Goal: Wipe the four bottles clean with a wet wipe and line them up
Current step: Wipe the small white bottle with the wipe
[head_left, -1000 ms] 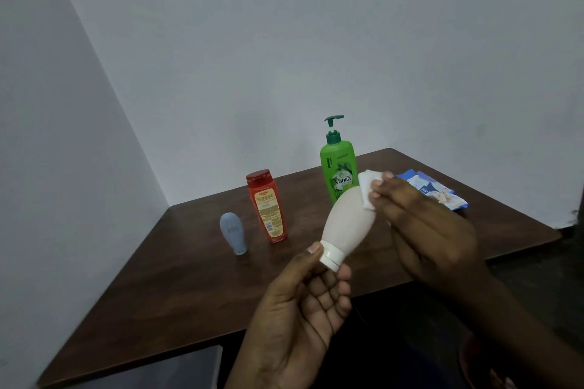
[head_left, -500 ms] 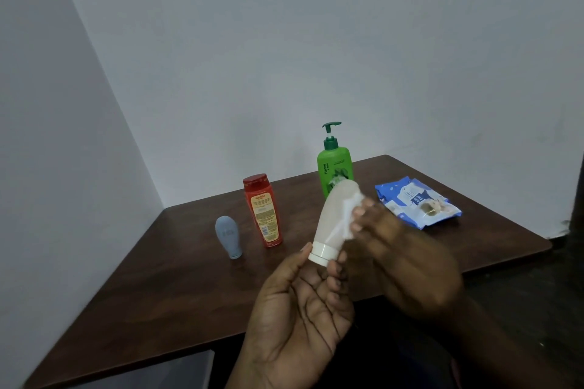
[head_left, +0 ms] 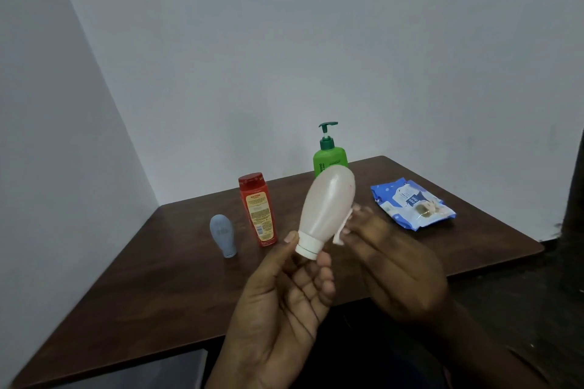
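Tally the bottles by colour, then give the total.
White: 1, the white bottle held cap-down by the left hand, with the right hand pressing a wipe to it
Green: 1, the green pump bottle
Red: 1, the red bottle
Blue-grey: 1, the small blue-grey bottle
Total: 4

At twelve o'clock on the dark brown wooden table (head_left: 164, 287) stands a bright green pump bottle (head_left: 328, 158) with a darker green pump head. At eleven, a red flat bottle (head_left: 257, 208) carries a yellow-orange label of fine print. At ten, a small pale blue rounded bottle (head_left: 222, 234). Nearest me, a milky pale pink bottle (head_left: 325, 208) has a white cap. At two, a blue-and-white wipes packet (head_left: 410, 204) is speckled with white dots.
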